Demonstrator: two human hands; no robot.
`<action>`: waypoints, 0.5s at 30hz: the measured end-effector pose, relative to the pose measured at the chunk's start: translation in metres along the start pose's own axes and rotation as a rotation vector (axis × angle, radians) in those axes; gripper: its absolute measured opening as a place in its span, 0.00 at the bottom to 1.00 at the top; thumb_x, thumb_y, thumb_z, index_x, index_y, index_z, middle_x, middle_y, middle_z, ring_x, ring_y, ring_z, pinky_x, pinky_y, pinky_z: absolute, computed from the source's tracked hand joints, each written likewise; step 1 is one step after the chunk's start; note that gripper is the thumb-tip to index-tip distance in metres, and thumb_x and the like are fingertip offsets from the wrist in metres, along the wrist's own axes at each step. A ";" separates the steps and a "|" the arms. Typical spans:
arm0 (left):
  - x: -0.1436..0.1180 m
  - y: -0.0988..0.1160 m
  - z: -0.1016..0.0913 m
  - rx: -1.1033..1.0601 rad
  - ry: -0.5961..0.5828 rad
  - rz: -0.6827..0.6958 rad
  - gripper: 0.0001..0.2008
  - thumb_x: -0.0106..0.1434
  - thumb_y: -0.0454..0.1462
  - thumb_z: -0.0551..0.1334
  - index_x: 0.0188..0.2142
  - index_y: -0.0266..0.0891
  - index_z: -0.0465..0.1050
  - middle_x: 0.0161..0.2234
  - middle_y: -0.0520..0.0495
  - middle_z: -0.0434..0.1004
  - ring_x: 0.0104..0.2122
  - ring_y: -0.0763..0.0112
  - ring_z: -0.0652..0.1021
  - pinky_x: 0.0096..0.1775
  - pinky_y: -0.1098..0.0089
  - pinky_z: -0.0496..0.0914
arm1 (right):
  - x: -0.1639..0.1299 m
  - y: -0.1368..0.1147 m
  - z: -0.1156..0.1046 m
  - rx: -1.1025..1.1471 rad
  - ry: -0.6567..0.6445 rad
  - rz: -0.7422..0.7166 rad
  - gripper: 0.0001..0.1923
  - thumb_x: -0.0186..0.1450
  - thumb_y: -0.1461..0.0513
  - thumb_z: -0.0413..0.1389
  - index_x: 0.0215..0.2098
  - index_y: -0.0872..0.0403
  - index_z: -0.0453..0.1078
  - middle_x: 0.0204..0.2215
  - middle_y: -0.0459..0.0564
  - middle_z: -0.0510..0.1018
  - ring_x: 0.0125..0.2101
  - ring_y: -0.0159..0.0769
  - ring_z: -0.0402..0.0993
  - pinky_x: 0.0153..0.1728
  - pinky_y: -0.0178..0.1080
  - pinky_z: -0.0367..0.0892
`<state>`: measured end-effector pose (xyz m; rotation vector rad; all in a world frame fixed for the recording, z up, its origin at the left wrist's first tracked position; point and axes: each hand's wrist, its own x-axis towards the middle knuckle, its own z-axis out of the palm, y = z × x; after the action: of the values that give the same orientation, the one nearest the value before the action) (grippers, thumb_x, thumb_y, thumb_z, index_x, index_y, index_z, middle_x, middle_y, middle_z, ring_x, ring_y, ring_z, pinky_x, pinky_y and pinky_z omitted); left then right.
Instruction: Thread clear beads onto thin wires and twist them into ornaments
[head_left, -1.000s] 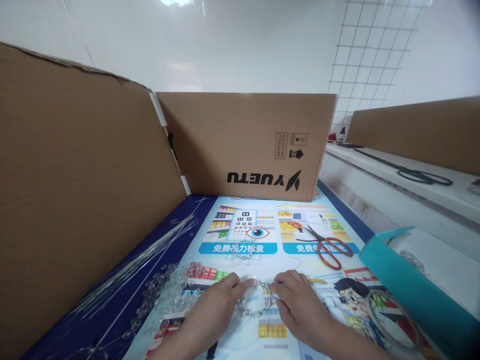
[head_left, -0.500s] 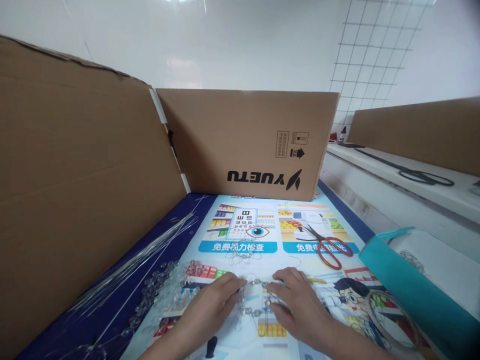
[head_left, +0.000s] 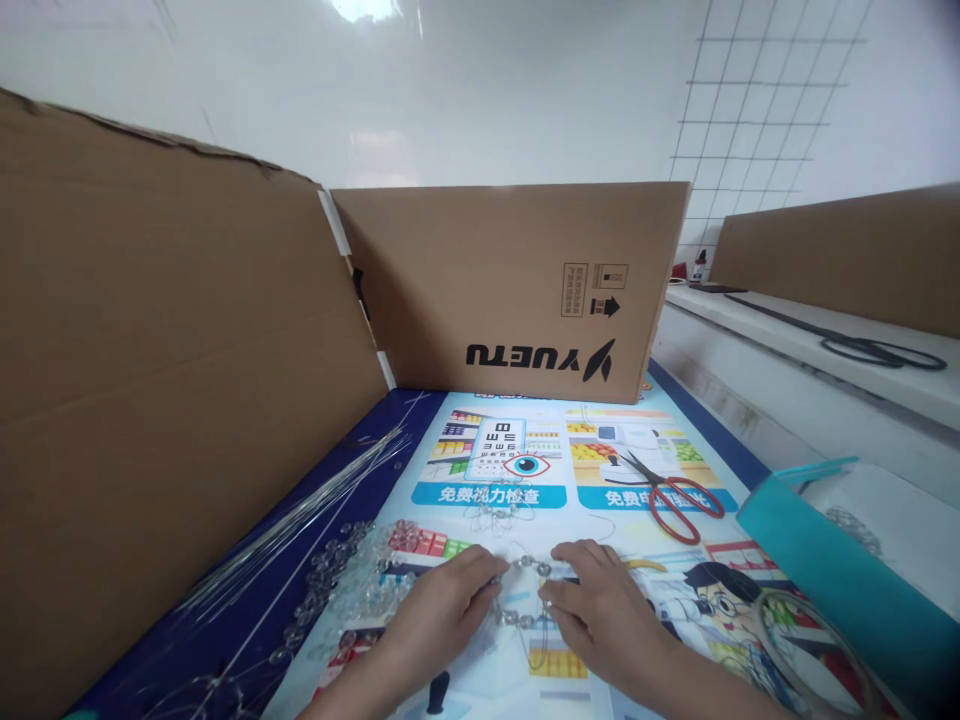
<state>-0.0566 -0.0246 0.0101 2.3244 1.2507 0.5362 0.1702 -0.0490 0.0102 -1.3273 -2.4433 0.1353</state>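
Between my hands, just above the printed poster, is a ring of clear beads [head_left: 517, 619] strung on thin wire, with loose wire ends sticking out. My left hand [head_left: 454, 612] pinches the ring's left side, its fingers curled together and hiding part of it. At the right side, my right hand [head_left: 604, 610] has its fingertips closed on the beads and wire; the exact grip is partly hidden. A loop of wire hangs below those fingertips. Farther away lies a second beaded wire piece [head_left: 499, 510].
Loose clear beads [head_left: 337, 575] lie to the left beside a bundle of thin wires [head_left: 300, 525]. Red-handled scissors [head_left: 675, 505] lie at the right, near a teal box [head_left: 847, 570] and a wire coil [head_left: 814, 650]. Cardboard panels [head_left: 495, 285] stand behind and left.
The whole view has shifted slightly, so things appear farther right. Both hands keep nearly the same hold, with the right fingers slightly shifted against the beads.
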 end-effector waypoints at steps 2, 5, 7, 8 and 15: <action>0.000 0.000 -0.001 0.017 -0.008 0.000 0.14 0.63 0.32 0.51 0.46 0.46 0.68 0.39 0.49 0.73 0.39 0.67 0.74 0.40 0.71 0.66 | 0.001 0.001 0.001 0.002 -0.002 0.003 0.11 0.61 0.65 0.50 0.37 0.45 0.71 0.44 0.49 0.67 0.42 0.41 0.60 0.41 0.43 0.56; 0.000 -0.001 -0.003 0.017 -0.033 0.018 0.14 0.62 0.31 0.53 0.45 0.46 0.68 0.39 0.50 0.72 0.39 0.67 0.73 0.40 0.72 0.66 | 0.002 0.003 0.001 0.019 -0.015 0.002 0.11 0.61 0.64 0.50 0.38 0.45 0.71 0.44 0.48 0.67 0.43 0.41 0.60 0.42 0.44 0.56; -0.001 -0.001 -0.004 0.005 -0.042 0.026 0.15 0.61 0.30 0.53 0.45 0.46 0.68 0.40 0.50 0.72 0.39 0.67 0.73 0.40 0.72 0.66 | 0.002 0.003 -0.001 0.037 -0.022 -0.001 0.11 0.61 0.64 0.49 0.38 0.45 0.70 0.45 0.48 0.67 0.44 0.42 0.59 0.42 0.44 0.56; -0.001 -0.001 -0.004 0.002 -0.042 0.027 0.15 0.61 0.30 0.54 0.46 0.47 0.67 0.41 0.50 0.72 0.40 0.67 0.73 0.41 0.72 0.66 | 0.001 0.003 -0.002 0.047 -0.023 -0.003 0.12 0.61 0.64 0.49 0.39 0.45 0.70 0.45 0.48 0.67 0.44 0.42 0.59 0.43 0.45 0.56; -0.002 -0.003 -0.003 0.011 -0.040 0.053 0.17 0.60 0.29 0.54 0.46 0.48 0.67 0.40 0.51 0.70 0.39 0.68 0.72 0.41 0.71 0.66 | -0.005 -0.012 -0.006 0.114 -0.072 -0.046 0.15 0.61 0.60 0.50 0.47 0.45 0.66 0.47 0.48 0.67 0.45 0.43 0.58 0.47 0.46 0.54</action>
<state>-0.0609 -0.0244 0.0110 2.3715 1.1799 0.4982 0.1658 -0.0605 0.0174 -1.2368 -2.4832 0.3104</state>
